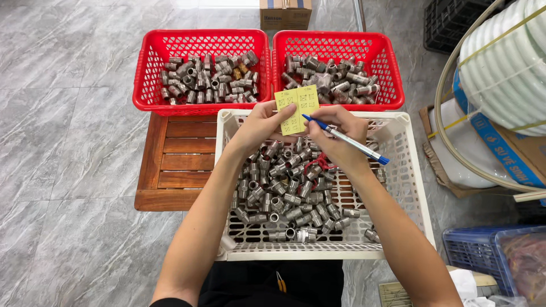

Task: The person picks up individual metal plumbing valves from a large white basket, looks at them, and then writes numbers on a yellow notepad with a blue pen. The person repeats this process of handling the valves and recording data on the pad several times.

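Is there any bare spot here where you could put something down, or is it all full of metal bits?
Bare slats of the wooden pallet lie left of the white crate, below the left red basket. Grey floor tiles spread further left. The crate and both red baskets hold metal fittings; clutter crowds the right.

Matt yellow paper note [297, 109]; glossy blue-and-silver plastic pen [347, 139]. Dull grey metal fittings [284, 193] fill a matt white plastic crate [418, 187]. 2 shiny red plastic baskets [149, 79], a slatted varnished wooden stool [176, 162], polished grey marble-look floor [68, 142].
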